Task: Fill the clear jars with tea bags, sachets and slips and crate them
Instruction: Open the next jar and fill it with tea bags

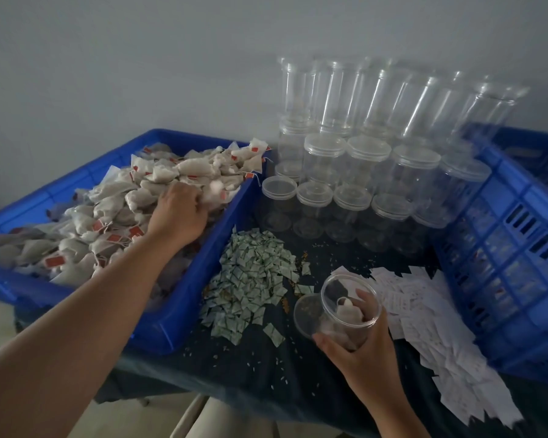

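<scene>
Jar [350,306] sits lower right of centre, tilted with its open mouth towards you. Your right hand [364,352] grips it round the side, and a few tea bags already lie inside. Your left hand [179,213] is at centre left, curled down into the tea bags [108,210] heaped in the blue tray [203,279]. Its fingertips are buried, so whether it holds any cannot be told. Tangled strings could drag extra bags over the tray rim when you lift. Tipping the jar further could spill what is inside. The loose lid [304,314] just beside the jar could be knocked into the sachets [253,273]. The red tags, the sachets' green print and the white slips [424,298] are too small to read, and no brand shows.
</scene>
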`<action>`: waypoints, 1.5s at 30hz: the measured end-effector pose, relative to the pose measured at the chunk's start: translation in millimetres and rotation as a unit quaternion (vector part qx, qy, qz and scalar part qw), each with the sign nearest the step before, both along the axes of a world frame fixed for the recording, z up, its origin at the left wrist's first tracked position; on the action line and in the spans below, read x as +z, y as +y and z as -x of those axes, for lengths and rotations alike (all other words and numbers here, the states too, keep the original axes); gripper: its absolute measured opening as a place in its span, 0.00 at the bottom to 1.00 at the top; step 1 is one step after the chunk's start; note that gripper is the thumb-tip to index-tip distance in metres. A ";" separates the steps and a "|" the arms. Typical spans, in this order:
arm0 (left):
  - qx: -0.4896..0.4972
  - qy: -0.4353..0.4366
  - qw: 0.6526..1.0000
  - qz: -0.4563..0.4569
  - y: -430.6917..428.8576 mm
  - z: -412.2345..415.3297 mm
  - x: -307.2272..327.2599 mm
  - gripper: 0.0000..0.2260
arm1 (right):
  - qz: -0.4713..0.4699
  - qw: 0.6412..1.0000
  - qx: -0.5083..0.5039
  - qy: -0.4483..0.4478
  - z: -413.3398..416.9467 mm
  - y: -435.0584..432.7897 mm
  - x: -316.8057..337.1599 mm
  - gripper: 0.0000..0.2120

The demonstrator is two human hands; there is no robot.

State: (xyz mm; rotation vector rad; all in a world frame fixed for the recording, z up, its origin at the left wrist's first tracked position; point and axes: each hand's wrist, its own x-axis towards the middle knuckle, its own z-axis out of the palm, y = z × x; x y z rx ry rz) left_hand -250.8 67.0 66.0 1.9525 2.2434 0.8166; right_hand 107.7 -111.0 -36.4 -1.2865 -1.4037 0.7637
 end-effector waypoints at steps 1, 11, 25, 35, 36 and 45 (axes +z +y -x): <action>0.018 -0.130 0.991 -0.006 1.2 -0.1 2.4 0.06 | 0.001 1.000 0.000 -0.002 -0.6 0.9 -1.1 0.47; -0.228 -0.340 0.912 0.029 -56.0 -53.8 63.2 0.09 | 0.009 1.000 -0.002 -0.006 -3.8 4.0 -4.0 0.47; -0.377 0.042 0.913 0.150 -114.3 -194.8 39.1 0.11 | 0.016 0.999 -0.011 -0.045 -2.8 2.8 1.6 0.45; -0.096 -0.018 0.993 0.061 -41.6 -69.8 74.0 0.04 | -0.010 0.998 -0.025 -0.065 -8.4 0.5 -0.5 0.41; -0.042 0.034 0.995 0.083 -32.5 -51.8 66.5 0.06 | -0.008 0.998 -0.022 -0.063 -7.3 0.5 -1.4 0.42; 0.076 0.183 0.973 0.121 -12.4 -12.4 13.0 0.10 | 0.002 0.999 -0.017 -0.050 -3.8 4.1 -2.8 0.42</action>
